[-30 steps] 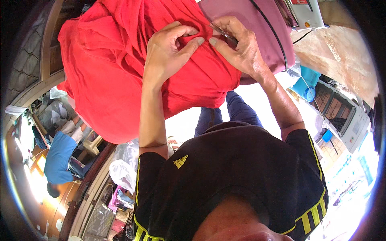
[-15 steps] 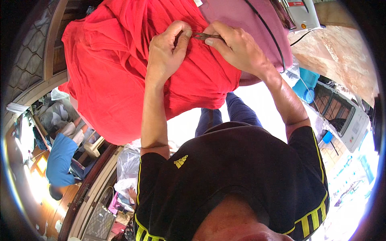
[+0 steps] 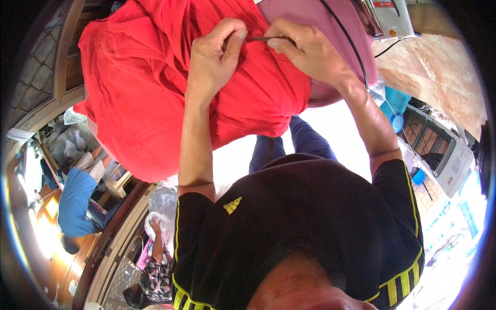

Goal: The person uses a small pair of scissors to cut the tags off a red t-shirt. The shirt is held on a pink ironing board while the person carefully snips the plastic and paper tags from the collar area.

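My left hand [image 3: 214,54] is over a large heap of red cloth [image 3: 139,93], thumb and forefinger pinched together. What lies between those fingertips is too small to make out. Just right of it, my right hand [image 3: 310,49] grips slim dark metal snips [image 3: 261,39], thumb below and forefinger above. Their narrow tip points left toward the pinched fingers, a short gap away, above the red cloth. The palm hides the rest of the snips.
Mauve cloth [image 3: 330,57] lies under the red cloth, with a black cable [image 3: 345,36] across it. A white machine [image 3: 390,18] stands at the far right. One person in blue [image 3: 77,199] and another in a patterned top [image 3: 157,279] are at the left.
Both hands have shifted slightly upward. The snips' tips showed apart before and now look like one thin line. The person at lower left has come further into view.
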Demonstrator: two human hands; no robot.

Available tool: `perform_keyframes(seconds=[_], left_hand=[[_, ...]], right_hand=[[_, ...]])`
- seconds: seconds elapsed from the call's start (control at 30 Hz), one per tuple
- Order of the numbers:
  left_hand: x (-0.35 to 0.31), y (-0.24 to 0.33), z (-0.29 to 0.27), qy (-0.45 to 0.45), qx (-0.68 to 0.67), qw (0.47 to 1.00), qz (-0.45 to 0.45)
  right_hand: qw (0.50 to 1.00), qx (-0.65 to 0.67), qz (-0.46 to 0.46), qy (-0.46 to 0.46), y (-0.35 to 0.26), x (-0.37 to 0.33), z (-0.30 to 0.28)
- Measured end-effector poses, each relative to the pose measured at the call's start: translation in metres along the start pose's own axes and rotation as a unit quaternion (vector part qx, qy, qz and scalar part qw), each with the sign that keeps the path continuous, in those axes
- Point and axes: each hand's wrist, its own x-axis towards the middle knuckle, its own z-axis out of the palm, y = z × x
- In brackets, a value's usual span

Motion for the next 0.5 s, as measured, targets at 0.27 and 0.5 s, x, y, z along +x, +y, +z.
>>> perform_keyframes(seconds=[0.27, 0.5], left_hand=[[0.094, 0.038, -0.049, -0.138, 0.200, 0.960, 0.141], [0.064, 0.033, -0.027, -0.097, 0.191, 0.973, 0.085]], right_hand=[[0.985, 0.125, 0.067, 0.103, -0.004, -0.033, 0.012], [0.992, 0.015, 0.021, 0.127, 0.002, -0.027, 0.025]])
